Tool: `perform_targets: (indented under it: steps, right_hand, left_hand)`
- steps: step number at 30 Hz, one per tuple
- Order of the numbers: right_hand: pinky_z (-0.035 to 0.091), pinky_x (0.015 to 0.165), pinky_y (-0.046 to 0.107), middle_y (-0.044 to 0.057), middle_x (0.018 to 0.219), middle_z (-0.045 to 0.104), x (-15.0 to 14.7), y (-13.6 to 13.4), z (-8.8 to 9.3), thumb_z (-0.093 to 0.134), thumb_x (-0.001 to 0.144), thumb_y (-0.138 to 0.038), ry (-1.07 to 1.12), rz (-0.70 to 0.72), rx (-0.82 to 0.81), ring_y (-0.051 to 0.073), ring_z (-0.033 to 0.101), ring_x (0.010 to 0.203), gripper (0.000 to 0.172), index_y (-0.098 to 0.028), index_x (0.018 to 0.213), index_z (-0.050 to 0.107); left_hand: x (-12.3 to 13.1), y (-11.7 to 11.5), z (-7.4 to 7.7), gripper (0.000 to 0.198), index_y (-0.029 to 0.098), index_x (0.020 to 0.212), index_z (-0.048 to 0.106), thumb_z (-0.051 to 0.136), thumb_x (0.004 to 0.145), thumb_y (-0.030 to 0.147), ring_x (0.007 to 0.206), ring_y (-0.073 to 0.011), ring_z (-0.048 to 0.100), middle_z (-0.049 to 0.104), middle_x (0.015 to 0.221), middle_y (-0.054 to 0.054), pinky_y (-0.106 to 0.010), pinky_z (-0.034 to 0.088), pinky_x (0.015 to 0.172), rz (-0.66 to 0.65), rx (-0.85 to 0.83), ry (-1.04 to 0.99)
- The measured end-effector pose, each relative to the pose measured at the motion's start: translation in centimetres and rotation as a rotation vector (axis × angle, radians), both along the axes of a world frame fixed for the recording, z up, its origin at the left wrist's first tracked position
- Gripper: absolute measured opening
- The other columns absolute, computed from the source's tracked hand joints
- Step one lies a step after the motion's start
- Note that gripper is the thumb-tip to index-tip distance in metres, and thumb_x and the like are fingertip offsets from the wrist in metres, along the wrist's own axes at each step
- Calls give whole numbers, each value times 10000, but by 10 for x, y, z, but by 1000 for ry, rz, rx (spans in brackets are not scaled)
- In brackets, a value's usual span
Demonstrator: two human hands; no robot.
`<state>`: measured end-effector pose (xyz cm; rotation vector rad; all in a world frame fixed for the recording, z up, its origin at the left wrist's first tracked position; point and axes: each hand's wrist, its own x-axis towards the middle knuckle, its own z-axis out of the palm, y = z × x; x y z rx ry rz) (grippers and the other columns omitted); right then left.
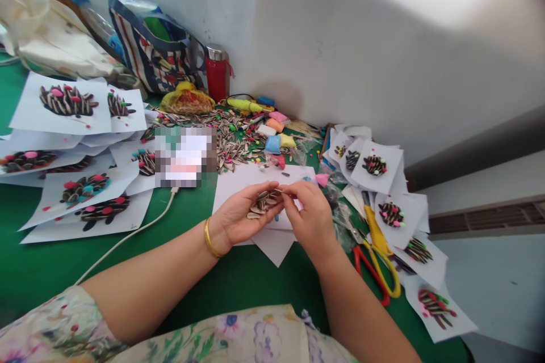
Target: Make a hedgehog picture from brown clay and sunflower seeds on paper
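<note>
My left hand (242, 212), palm up and cupped, holds a small heap of striped sunflower seeds (264, 202). Thumb and fingers of my right hand (310, 216) are pinched together at the left fingertips, apparently on a single seed, though its tip barely shows. Both hands are above white paper sheets (227, 184) on the green table. Pink and blue bits show on the paper, partly hidden by my right hand. Behind the sheets lies a wide spread of loose sunflower seeds (234, 147).
Seed-decorated paper cards are stacked at the left (91, 190) and right (377, 167). Yellow-handled scissors (383, 264) and a red-handled tool (370, 278) lie right of my hands. A blurred phone-like device (185, 156) has a white cable (140, 229). Clay packets (276, 143), a red flask (217, 76) and bags stand behind.
</note>
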<state>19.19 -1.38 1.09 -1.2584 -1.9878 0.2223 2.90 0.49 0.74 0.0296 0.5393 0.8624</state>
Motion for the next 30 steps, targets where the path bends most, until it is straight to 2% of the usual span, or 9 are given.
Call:
perform_targets:
  steps: [3, 6, 9, 12, 14, 20, 30]
  right_hand:
    - [472, 807, 336, 56, 914, 663, 5, 2, 1, 502, 933, -196, 25, -55, -7, 197, 603, 871, 134, -208, 936, 635]
    - [477, 811, 331, 61, 953, 684, 15, 7, 1, 501, 920, -188, -9, -94, -62, 193, 616, 869, 185, -201, 1023, 654]
    - [473, 822, 316, 45, 979, 716, 24, 11, 1, 523, 904, -184, -138, -75, -226, 193, 640, 916, 192, -222, 982, 695]
    - [457, 745, 288, 19, 920, 726, 28, 13, 3, 570, 873, -187, -295, -55, -402, 184, 646, 846, 161, -242, 899, 719]
    - [437, 707, 270, 11, 883, 715, 27, 12, 3, 588, 860, -180, -367, -29, -459, 171, 635, 807, 155, -245, 864, 728]
    - [412, 721, 250, 16, 887, 696, 20, 13, -2, 593, 842, -148, -427, 17, -472, 158, 620, 837, 172, -245, 852, 736]
    - [365, 646, 252, 17, 828, 677, 13, 12, -7, 592, 848, -173, -523, 15, -459, 163, 606, 780, 155, -245, 858, 730]
  left_hand:
    - [-4, 4, 1, 164, 101, 852, 682, 537, 914, 146, 977, -201, 704, 730, 933, -92, -353, 552, 967, 51, -13, -54]
    - [-9, 8, 3, 196, 105, 839, 670, 513, 931, 176, 1088, -220, 673, 724, 995, -114, -373, 526, 1012, 142, -26, -42]
    - [-12, 12, 5, 190, 113, 833, 665, 509, 927, 169, 1115, -218, 662, 723, 970, -105, -374, 523, 1017, 189, -36, -13]
    - [-12, 13, 4, 197, 117, 833, 664, 499, 927, 168, 1099, -212, 668, 723, 960, -105, -373, 530, 1005, 191, -55, 0]
    - [-12, 14, 4, 199, 118, 834, 663, 496, 929, 169, 1098, -212, 668, 722, 969, -111, -373, 534, 997, 189, -64, 8]
    - [-11, 14, 3, 199, 119, 838, 665, 495, 929, 170, 1097, -213, 669, 723, 960, -109, -366, 538, 987, 187, -67, 7]
    - [-12, 15, -1, 224, 112, 848, 664, 477, 947, 184, 1100, -217, 668, 724, 973, -112, -372, 537, 990, 179, -57, -5]
